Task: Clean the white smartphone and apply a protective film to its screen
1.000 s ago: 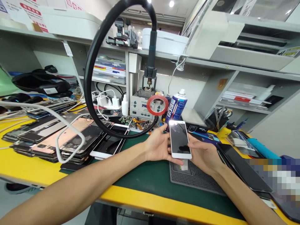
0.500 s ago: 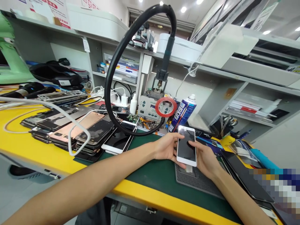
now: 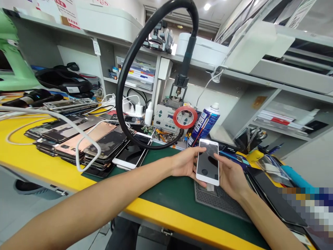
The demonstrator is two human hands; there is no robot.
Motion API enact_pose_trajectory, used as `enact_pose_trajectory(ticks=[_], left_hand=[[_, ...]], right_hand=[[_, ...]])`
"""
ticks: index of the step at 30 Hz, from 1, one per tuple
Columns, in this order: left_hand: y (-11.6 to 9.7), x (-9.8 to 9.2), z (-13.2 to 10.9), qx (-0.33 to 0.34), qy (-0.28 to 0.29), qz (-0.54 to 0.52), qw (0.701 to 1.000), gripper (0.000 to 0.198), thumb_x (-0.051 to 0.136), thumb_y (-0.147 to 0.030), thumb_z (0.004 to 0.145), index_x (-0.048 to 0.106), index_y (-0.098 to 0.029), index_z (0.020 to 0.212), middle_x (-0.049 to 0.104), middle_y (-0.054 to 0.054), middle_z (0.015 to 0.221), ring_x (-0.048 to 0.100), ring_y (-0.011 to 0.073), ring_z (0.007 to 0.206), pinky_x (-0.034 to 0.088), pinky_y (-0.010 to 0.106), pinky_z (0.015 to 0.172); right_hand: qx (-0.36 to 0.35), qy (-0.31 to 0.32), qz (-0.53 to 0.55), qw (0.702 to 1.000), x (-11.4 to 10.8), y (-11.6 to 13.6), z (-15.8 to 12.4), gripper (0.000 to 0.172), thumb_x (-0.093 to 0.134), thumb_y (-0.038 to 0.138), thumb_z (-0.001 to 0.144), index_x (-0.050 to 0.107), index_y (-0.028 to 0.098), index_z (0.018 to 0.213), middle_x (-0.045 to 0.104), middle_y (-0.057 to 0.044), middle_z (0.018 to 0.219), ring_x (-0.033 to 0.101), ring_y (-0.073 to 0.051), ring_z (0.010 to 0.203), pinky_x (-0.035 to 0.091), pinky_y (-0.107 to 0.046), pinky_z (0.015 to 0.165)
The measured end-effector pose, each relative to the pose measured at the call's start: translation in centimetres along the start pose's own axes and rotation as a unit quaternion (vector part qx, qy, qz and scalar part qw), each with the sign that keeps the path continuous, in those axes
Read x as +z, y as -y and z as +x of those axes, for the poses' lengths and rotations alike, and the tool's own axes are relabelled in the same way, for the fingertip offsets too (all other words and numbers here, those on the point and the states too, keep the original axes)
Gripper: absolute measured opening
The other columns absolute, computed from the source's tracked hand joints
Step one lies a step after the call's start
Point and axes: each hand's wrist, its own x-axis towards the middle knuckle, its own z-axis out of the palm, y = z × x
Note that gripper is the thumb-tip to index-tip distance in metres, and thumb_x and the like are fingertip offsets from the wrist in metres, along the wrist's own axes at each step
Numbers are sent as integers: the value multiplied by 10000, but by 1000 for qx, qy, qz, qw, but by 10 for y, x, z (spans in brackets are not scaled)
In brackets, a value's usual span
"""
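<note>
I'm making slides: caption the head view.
Left hand holding a white-framed phone, right hand at its edge, blue spray can behind.

Grey shelving (image 3: 41, 41) backs a yellow bench (image 3: 169, 216) above a seemingly tiled floor (image 3: 10, 211).

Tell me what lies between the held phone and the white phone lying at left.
Green mat and the left wrist, then the left hand on the held phone; the head view shows this.

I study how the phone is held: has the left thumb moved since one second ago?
Yes, rightwards: the left thumb was at the lower left edge of the spray can; now it reaches past, over the held phone.
</note>
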Motion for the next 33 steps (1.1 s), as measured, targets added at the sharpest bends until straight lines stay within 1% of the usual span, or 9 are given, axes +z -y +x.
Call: enact_pose_trajectory(ticks=[4,7,10,12,17,20,25,29,33], left_hand=[[0,4,-3,-4,8,15,1000,241,629,-307,830,606,-150,1012,587,78,939,654,251,797,619,510,665],[0,6,-4,1,4,23,1000,247,600,-212,823,601,-155,1064,603,87,949,657,245,792,624,477,633],[1,6,-2,-9,-15,17,1000,232,542,-290,895,601,-139,1061,603,99,935,658,253,781,622,482,616],[1,5,0,-15,-20,9,1000,299,502,-387,932,602,-144,1076,602,104,947,661,265,794,619,503,622],[2,2,2,-1,-10,6,1000,431,471,-535,926,615,-157,1075,564,81,933,656,287,817,611,545,614],[1,3,1,-2,-16,10,1000,441,466,-543,926,609,-156,1082,560,81,937,652,276,818,613,546,633],[1,6,0,-3,-22,11,1000,412,456,-515,937,585,-168,1119,568,80,942,665,279,831,615,543,649],[1,7,-1,3,-17,17,1000,378,502,-492,923,587,-179,1118,577,83,978,669,286,816,615,526,602],[1,8,-2,1,-23,20,1000,348,521,-479,917,600,-166,1047,581,81,985,660,269,804,618,508,596]], right_hand=[[-7,29,-6,1000,-2,0,-2,399,669,334,826,661,215,1208,751,-47,1089,694,-288,981,575,-379,791],[-19,39,-13,999,-3,1,-3,383,678,350,826,670,230,1189,749,-39,1080,696,-268,935,575,-347,729],[-25,32,-17,999,-3,1,-4,335,687,354,820,692,228,1130,755,-34,1031,696,-244,861,571,-326,684],[-26,26,-20,999,-2,1,-5,299,689,353,816,705,214,1080,757,-40,991,693,-236,826,572,-324,677],[-17,28,-32,999,-4,1,-4,298,675,352,823,689,213,1086,753,-48,968,694,-238,821,580,-337,687],[-10,30,-43,999,-6,0,-3,318,672,312,812,665,221,1117,749,-51,975,696,-248,821,578,-341,659],[-12,9,-61,998,-4,1,-2,274,651,237,813,658,217,1086,736,-31,865,673,-206,698,566,-308,603],[-7,-11,-59,998,0,2,-2,220,619,285,871,660,222,1077,749,-31,873,690,-217,717,572,-313,610],[11,-6,-53,999,0,2,-3,284,548,342,925,657,214,1153,765,-53,956,715,-240,780,583,-338,667]])
